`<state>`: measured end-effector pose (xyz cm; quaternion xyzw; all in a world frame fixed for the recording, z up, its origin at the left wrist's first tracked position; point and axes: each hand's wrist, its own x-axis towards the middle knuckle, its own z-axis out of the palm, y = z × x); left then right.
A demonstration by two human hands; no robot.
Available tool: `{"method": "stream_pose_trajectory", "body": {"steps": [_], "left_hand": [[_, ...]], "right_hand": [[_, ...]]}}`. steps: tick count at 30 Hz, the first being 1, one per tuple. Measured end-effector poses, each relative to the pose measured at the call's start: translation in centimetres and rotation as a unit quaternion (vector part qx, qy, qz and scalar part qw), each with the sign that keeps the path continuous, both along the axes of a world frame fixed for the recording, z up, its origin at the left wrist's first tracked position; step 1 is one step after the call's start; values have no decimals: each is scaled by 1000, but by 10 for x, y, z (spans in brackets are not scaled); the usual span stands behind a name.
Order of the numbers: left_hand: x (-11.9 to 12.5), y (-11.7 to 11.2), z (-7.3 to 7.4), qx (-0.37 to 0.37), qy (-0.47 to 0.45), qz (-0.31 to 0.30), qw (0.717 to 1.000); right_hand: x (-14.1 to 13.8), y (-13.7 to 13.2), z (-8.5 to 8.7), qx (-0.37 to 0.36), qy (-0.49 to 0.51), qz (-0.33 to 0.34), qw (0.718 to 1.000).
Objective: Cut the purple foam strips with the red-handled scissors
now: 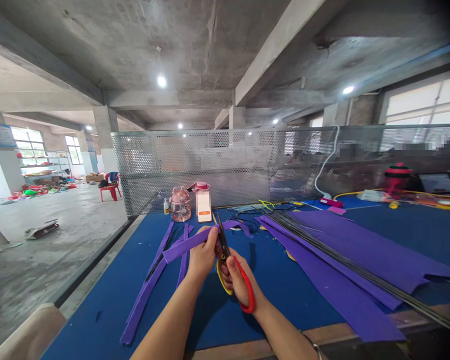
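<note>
My left hand (pixel 204 252) pinches a long purple fabric strip (pixel 187 245), whose ends hang out to the left and the right. In my right hand (pixel 237 280) are scissors (pixel 247 285) with one red and one yellow handle loop. Their dark blades point up and away, slightly apart, right at the strip beside my left fingers. Whether the blades have cut into the cloth is not clear. Left of my hands lie more purple strips (pixel 144 305) and thin black sticks (pixel 161 255) on the blue tabletop (pixel 217 330).
Large purple fabric sheets (pixel 345 290) lie on the right, with a bundle of long dark rods (pixel 341 265) across them. At the back stand a pink water bottle (pixel 180 205), a phone (pixel 204 207) and a small glue bottle (pixel 166 206). A perforated metal panel (pixel 195 155) borders the table.
</note>
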<state>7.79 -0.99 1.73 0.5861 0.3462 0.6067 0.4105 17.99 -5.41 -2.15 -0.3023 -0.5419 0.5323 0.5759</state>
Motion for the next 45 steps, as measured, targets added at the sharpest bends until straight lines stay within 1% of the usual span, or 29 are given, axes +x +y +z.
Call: {"method": "stream_pose_trajectory", "body": {"steps": [6,8,12,14,16,19,21,23,27,32,36,41,45], "left_hand": [[-1,-4,1,27,7,39,999],[1,-6,3,24,-5,37,999],[5,-7,5,-14,-37,14,999],[6,-4,4,-22,-41,18,999],[6,-1,2,-20,-30,38,999],[6,4,-1,-15,-10,64,998],[5,7,-3,-12,-13,65,998],[5,8,-4,2,-21,52,998],[5,6,-4,12,-22,26,999],[8,3,-3,3,-30,19,999],[9,2,-2,-5,-31,15,999],[9,0,2,-28,-62,-1,998],[9,-2,5,-34,-71,5,997]], "right_hand": [[2,-1,3,-8,-20,-29,999],[3,0,2,-5,-20,-26,999],[4,3,-3,7,-28,-12,1000],[5,4,-6,26,-29,-6,999],[6,6,-10,56,-28,-5,998],[9,9,-15,105,-60,-13,993],[11,11,-16,124,-93,-21,988],[12,12,-17,132,-104,-32,985],[11,11,-13,115,-96,-45,988],[11,11,-11,73,-100,-73,990],[10,11,-11,72,-94,-83,990],[9,11,-11,69,-95,-88,989],[9,13,-12,71,-99,-93,988]]}}
